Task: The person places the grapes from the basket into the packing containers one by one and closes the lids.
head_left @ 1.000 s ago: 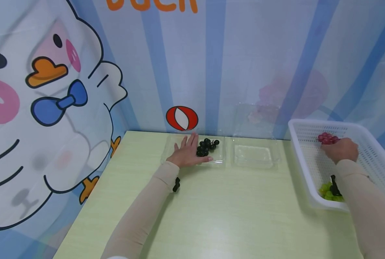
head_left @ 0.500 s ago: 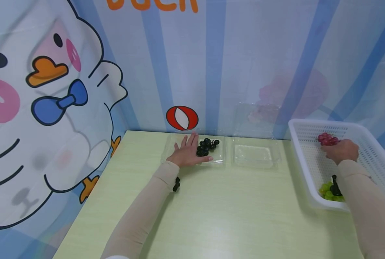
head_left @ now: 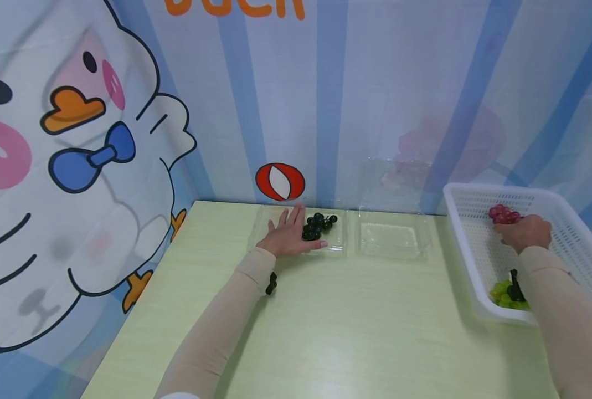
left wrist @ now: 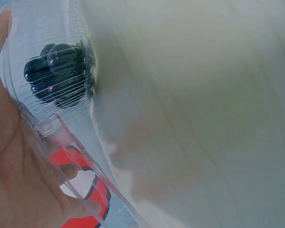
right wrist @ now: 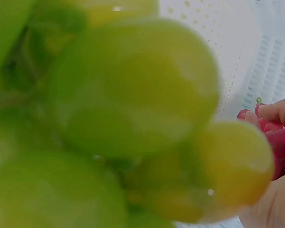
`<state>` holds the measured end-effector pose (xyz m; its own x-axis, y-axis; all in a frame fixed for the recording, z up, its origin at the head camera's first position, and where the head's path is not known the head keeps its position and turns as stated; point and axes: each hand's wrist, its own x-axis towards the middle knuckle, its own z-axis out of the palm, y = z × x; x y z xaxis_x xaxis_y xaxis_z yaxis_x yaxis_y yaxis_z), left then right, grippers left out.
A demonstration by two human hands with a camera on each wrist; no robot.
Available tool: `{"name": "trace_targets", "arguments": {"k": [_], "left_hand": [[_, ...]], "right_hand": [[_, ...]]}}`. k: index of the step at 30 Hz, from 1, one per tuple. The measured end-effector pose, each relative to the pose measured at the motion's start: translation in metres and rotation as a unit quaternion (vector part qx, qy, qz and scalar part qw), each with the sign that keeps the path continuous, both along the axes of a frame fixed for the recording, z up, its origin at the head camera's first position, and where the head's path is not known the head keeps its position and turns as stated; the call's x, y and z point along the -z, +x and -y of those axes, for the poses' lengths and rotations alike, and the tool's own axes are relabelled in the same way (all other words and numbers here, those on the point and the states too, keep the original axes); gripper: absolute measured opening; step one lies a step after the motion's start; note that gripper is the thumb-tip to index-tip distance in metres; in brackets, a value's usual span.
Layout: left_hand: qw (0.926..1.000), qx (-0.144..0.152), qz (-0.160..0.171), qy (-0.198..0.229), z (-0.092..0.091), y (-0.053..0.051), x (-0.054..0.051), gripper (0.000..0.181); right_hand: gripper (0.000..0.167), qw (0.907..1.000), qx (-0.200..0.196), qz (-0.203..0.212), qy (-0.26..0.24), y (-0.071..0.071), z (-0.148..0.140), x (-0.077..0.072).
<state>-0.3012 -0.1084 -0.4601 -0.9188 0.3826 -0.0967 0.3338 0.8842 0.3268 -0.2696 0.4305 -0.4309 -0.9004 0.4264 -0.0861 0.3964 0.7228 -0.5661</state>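
Observation:
My left hand rests with spread, straight fingers on a clear plastic clamshell box. Inside that box lies a bunch of black grapes. The left wrist view has the hand against the clear plastic, beside the black grapes. Over in the white basket, my right hand grips a bunch of red grapes. Its curled fingers and the red grapes appear at the right edge of the right wrist view. Green grapes fill most of that view, close to the camera.
A second clear box, lid raised, stands between the first box and the white perforated basket. Green grapes lie in the basket's near corner, partly behind the right sleeve. A printed cloth backdrop borders the table's back edge.
My right hand has shifted very slightly back and right at the red grapes, uncovering a little more of the bunch. The left hand and both boxes stay put.

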Motion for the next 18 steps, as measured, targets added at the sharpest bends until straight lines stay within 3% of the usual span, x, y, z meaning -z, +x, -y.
{"name": "trace_targets", "arguments": {"k": [18], "left_hand": [[1.0,-0.002,-0.005,0.005,-0.0003,-0.0021,0.0021,0.122]], "right_hand": [[0.044,0.9986,-0.031,-0.041,0.01,0.0011,-0.0022,0.0021]]}}
